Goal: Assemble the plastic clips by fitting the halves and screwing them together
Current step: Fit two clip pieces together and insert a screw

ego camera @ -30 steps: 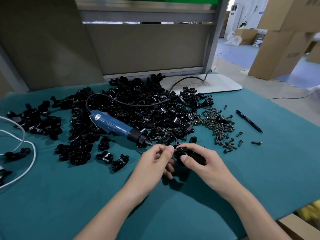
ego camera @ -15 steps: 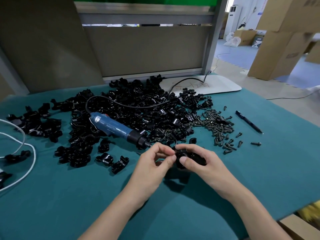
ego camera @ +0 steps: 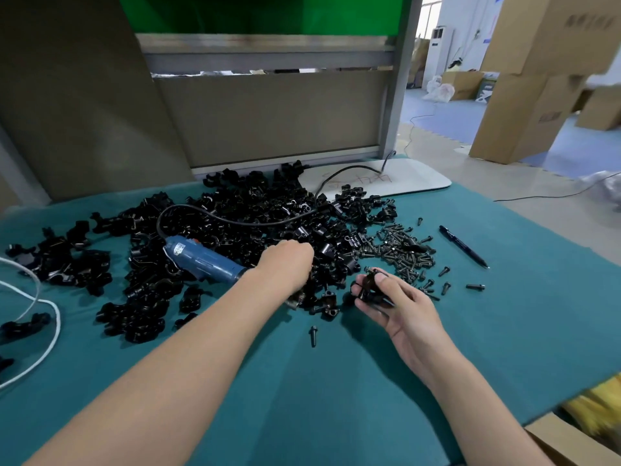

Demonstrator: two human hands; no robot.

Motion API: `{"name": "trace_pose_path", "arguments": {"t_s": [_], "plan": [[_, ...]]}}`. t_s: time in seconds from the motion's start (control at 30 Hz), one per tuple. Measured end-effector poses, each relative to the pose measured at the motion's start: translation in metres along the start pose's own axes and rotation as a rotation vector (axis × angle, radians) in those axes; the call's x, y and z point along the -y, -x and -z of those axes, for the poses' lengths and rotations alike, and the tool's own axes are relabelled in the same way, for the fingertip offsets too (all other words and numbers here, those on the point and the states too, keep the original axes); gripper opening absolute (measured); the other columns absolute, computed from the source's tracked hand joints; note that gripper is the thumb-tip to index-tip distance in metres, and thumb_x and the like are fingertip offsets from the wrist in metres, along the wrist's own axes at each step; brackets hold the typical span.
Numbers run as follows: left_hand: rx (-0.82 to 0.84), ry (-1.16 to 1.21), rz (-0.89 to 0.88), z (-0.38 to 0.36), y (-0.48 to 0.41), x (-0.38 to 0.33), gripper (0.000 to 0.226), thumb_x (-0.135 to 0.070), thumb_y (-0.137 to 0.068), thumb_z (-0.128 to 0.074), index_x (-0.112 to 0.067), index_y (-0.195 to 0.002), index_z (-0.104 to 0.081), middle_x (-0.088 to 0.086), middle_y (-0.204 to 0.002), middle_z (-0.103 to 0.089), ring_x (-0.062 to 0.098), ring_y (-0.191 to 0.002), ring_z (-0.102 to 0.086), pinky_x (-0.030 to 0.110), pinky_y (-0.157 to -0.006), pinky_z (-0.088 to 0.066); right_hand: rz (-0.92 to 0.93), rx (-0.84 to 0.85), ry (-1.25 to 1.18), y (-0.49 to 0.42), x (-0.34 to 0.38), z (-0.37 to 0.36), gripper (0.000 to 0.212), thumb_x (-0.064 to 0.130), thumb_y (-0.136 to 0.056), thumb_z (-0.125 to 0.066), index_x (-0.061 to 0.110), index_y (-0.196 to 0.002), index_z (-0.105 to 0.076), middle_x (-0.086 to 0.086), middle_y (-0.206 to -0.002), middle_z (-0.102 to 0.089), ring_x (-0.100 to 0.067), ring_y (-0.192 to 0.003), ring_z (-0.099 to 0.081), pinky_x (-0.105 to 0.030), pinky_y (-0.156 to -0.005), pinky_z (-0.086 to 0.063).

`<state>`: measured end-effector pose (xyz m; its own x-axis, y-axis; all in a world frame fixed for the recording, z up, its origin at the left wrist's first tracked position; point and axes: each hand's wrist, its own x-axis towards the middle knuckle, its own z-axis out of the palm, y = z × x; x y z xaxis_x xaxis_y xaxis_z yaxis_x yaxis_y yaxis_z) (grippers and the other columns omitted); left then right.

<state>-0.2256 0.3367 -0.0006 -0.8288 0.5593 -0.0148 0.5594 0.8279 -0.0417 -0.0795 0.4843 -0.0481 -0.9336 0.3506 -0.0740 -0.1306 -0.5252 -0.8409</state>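
Head view looks down on a teal-covered counter (ego camera: 504, 348), and the biggest thing on it is a sprawling heap of black clip halves (ego camera: 255, 210) across its far middle. To the right of that heap lies a smaller scatter of dark screws (ego camera: 400, 250). A blue electric screwdriver (ego camera: 201, 260) rests across the heap's near edge, with its cord looping back over the parts. The left hand (ego camera: 285, 264) sits knuckles-up on the heap just beside the driver's nose. Its fingers dip among the parts out of sight, so I cannot tell whether it grips anything. The right hand (ego camera: 400, 304) hovers near the counter and pinches a partly fitted clip (ego camera: 369, 285) between thumb and fingertips. That clip looks light, rigid and somewhat glossy, so it is best held by its flat outer flanks, leaving the screw hole uncovered. One loose screw (ego camera: 313, 335) lies alone on the cloth, near the hands.
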Motion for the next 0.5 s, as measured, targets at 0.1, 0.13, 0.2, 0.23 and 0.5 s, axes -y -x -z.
{"name": "trace_pose_path", "arguments": {"t_s": [0.1,0.13,0.2,0.23,0.5], "plan": [[0.015,-0.134,-0.019,0.005,-0.005,-0.015,0.014,-0.002,-0.097,-0.055,-0.008,-0.109,-0.059,0.014,-0.117,-0.061,0.033,-0.112,-0.055,0.041,-0.082,-0.043,-0.018,-0.018,-0.054,-0.003,0.001,0.0,0.039,0.021,-0.081,-0.073,-0.002,-0.112,-0.071,-0.022,-0.113,-0.075,-0.032,-0.097,-0.074,-0.032,-0.075,-0.063],[0.024,-0.185,-0.029,0.004,-0.005,-0.021,0.02,-0.001,-0.095,-0.055,-0.008,-0.114,-0.058,0.016,-0.122,-0.058,0.034,-0.117,-0.052,0.042,-0.084,-0.041,-0.022,-0.019,-0.061,-0.003,0.001,0.0,0.038,0.02,-0.08,-0.073,-0.002,-0.111,-0.071,-0.022,-0.112,-0.075,-0.032,-0.097,-0.074,-0.032,-0.074,-0.063],[0.045,-0.26,-0.035,0.002,-0.005,-0.03,0.031,0.001,-0.092,-0.058,-0.006,-0.122,-0.056,0.018,-0.127,-0.055,0.035,-0.121,-0.048,0.041,-0.083,-0.039,-0.026,-0.023,-0.07,-0.004,0.001,0.0,0.037,0.019,-0.082,-0.073,-0.002,-0.111,-0.071,-0.022,-0.112,-0.075,-0.032,-0.098,-0.074,-0.032,-0.074,-0.063],[0.052,-0.284,-0.031,0.002,-0.006,-0.033,0.033,0.001,-0.092,-0.059,-0.006,-0.124,-0.056,0.018,-0.128,-0.055,0.035,-0.121,-0.048,0.041,-0.082,-0.039,-0.027,-0.025,-0.075,-0.004,0.001,0.001,0.034,0.018,-0.084,-0.072,-0.002,-0.111,-0.071,-0.022,-0.112,-0.076,-0.033,-0.098,-0.074,-0.032,-0.074,-0.063],[0.078,-0.212,-0.096,0.005,-0.003,-0.023,0.035,0.003,-0.096,-0.053,-0.005,-0.13,-0.05,0.015,-0.13,-0.049,0.033,-0.121,-0.048,0.04,-0.081,-0.042,-0.036,-0.024,-0.096,-0.003,0.002,0.001,0.031,0.015,-0.088,-0.071,-0.004,-0.113,-0.07,-0.022,-0.112,-0.075,-0.031,-0.097,-0.075,-0.032,-0.074,-0.063]]}}
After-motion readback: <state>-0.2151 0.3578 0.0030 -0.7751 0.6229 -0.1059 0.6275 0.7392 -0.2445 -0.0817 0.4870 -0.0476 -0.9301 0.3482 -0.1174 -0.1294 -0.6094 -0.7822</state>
